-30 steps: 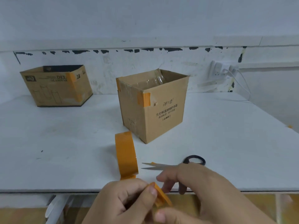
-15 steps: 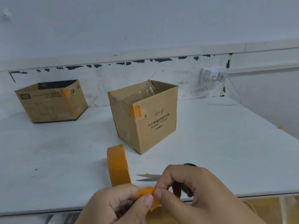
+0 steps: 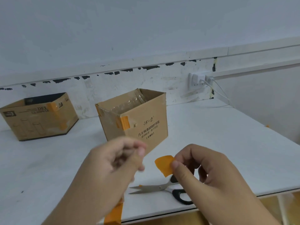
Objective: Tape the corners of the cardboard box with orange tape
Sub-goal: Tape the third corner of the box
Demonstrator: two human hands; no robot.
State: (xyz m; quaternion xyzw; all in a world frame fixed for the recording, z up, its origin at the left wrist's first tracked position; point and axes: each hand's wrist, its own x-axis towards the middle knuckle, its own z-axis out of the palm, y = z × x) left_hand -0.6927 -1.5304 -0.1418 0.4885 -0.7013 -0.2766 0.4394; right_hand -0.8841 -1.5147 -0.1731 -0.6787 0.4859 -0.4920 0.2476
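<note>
**Cut tape piece pinched and ready for the next box corner**

The right hand (image 3: 203,172) pinches a short piece of orange tape (image 3: 164,164) by one edge between thumb and forefinger, the rest hanging free in the air, probably so the sticky face touches nothing before it reaches the cardboard. The left hand (image 3: 116,158) is blurred, its fingers curled loosely near the box; whether it holds anything I cannot tell. Below its wrist, at the table's front edge, the orange tape roll (image 3: 114,213) shows partly.

The cardboard box (image 3: 134,120) stands open-topped on the white table (image 3: 211,143), just beyond the hands, one vertical edge turned toward the person. That edge already carries an orange strip (image 3: 124,122) near the rim, and another shows at the far left corner. The scissors (image 3: 162,189) lie on the table beneath the right hand, blades parted, within easy reach for the next cut.

A second cardboard box (image 3: 39,116), also taped in orange, sits well apart at left against the wall.
</note>
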